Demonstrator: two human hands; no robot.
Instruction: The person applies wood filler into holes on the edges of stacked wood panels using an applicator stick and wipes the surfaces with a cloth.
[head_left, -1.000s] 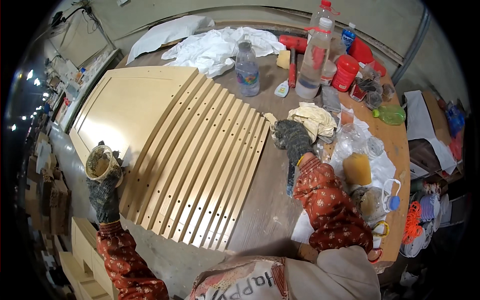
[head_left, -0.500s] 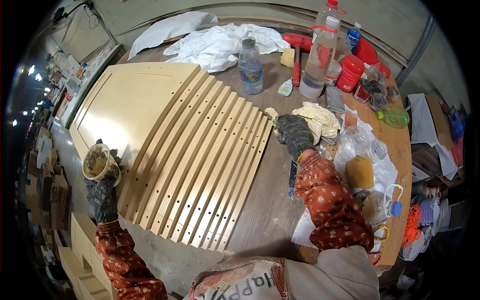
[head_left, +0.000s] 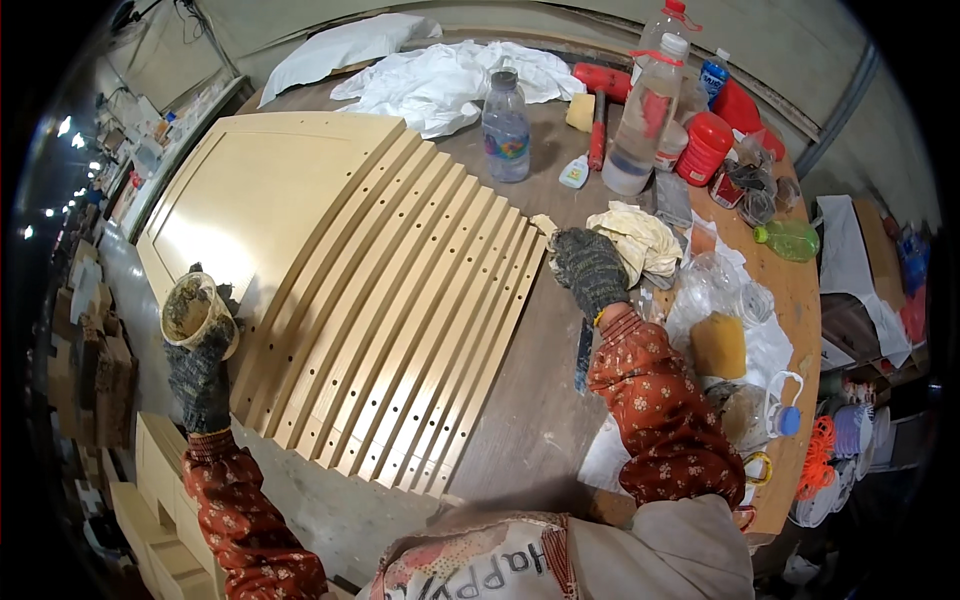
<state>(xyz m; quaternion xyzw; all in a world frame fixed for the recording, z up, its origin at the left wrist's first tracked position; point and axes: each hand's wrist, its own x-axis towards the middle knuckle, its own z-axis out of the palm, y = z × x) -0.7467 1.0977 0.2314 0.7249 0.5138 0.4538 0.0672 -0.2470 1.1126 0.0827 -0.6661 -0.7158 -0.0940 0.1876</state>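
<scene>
Left hand point(head_left: 198, 385) over there grips a messy cup point(head_left: 186, 318); far apart, the right hand point(head_left: 590, 268) pinches a cream rag point(head_left: 543, 225).

Cream panels point(head_left: 378, 300), red floral sleeves point(head_left: 665, 420)

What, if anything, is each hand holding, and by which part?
The left hand holds a pale cup around its outer wall. The right hand grips a bunched cream cloth; exactly where is hidden beneath the hand.
</scene>
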